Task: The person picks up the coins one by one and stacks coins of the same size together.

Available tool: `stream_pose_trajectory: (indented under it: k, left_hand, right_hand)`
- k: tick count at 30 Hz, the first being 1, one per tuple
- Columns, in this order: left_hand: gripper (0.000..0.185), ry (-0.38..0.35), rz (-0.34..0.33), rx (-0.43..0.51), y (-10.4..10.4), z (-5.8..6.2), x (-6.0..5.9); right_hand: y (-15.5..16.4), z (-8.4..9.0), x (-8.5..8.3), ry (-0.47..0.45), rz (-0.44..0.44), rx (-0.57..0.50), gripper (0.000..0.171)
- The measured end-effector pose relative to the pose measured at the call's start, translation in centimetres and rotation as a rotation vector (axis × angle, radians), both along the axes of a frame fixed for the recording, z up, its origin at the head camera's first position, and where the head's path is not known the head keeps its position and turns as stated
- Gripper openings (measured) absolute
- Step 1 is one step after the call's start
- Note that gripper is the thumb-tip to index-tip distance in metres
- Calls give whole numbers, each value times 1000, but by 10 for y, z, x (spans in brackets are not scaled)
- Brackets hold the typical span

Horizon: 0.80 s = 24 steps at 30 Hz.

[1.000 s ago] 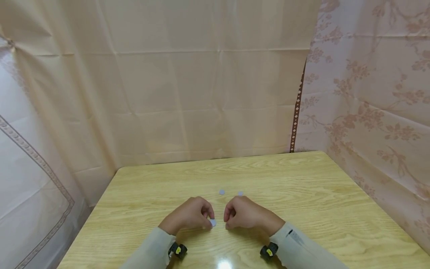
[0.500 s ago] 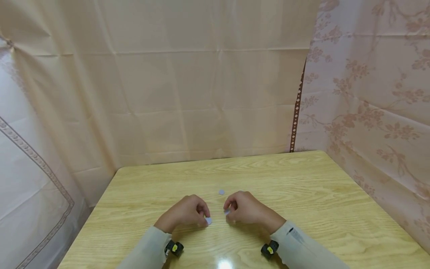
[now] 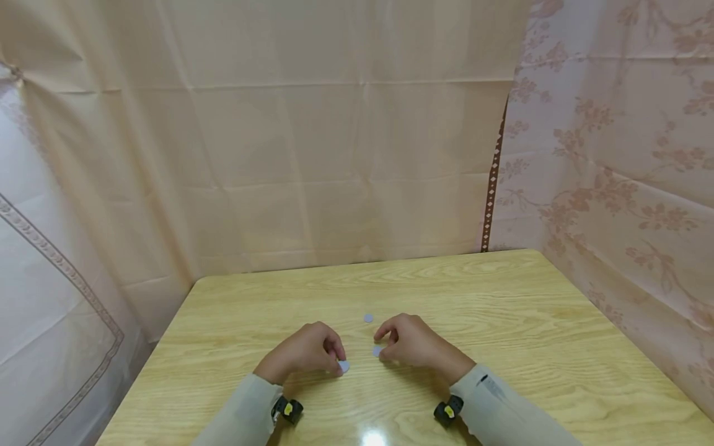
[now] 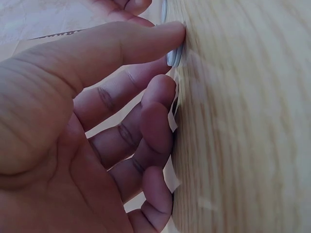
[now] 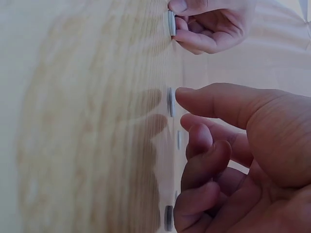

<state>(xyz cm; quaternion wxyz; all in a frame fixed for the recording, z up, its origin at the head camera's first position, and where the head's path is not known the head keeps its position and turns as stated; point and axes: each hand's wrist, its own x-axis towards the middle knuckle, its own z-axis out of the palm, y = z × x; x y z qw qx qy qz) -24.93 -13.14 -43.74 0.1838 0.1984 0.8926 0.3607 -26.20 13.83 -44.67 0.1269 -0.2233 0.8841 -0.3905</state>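
Note:
My left hand (image 3: 312, 350) pinches a small pale round disc (image 3: 344, 366) between thumb and index finger, low at the tabletop. In the left wrist view its edge looks like two thin layers. My right hand (image 3: 413, 341) is beside another pale disc (image 3: 377, 351), its thumb close to the rim and its index finger lifted apart. The right wrist view shows this disc (image 5: 171, 102) lying at the thumb tip, also layered at the edge; whether they touch I cannot tell. A third pale disc (image 3: 368, 318) lies farther back, between the hands.
A wood-grain table (image 3: 474, 285) carries everything. A dark-edged disc (image 5: 168, 218) sits beneath the curled outer fingers in the right wrist view. Beige curtains (image 3: 334, 155) hang behind the table, and a flowered cloth (image 3: 625, 173) hangs at the right.
My left hand has shifted left with its disc. The right hand has moved slightly back and its thumb and index finger have parted, leaving a disc on the table.

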Motion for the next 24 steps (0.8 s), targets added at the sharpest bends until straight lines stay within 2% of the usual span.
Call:
stream_pose_trajectory:
  k: [12,24]
  left_hand:
    - [18,-28,-3,25,-4,0,-2]
    - [18,-61,-21,38,-5,-1,-2]
  right_hand:
    - [0,-4,-1,8,21,25,28]
    - [-1,-4,-1,22,23,32,15]
